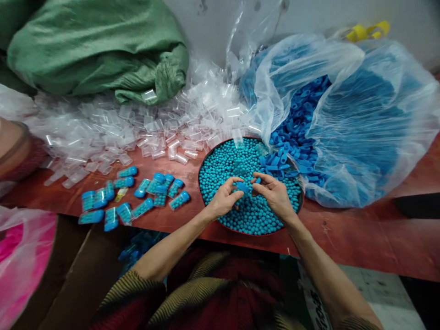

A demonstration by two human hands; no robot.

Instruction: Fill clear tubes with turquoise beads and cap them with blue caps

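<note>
Both hands are over a round tray (200,183) with a dark red rim, full of turquoise beads (220,165). My left hand (223,200) pinches a small blue piece (243,187) between thumb and fingers; its exact shape is blurred. Just to the right, my right hand (274,195) has its fingertips closed on a blue plastic cap (257,181). The two pieces are close together, and I cannot tell whether they touch. More blue caps (277,160) lie on the beads at the tray's upper right edge.
Filled clear containers with blue caps (142,208) lie to the left on the red table (330,224). Empty clear containers (172,119) are heaped behind, beneath a green sack (103,46). A translucent bag (371,123) spills blue caps at right. Pink material in plastic (20,256) is at lower left.
</note>
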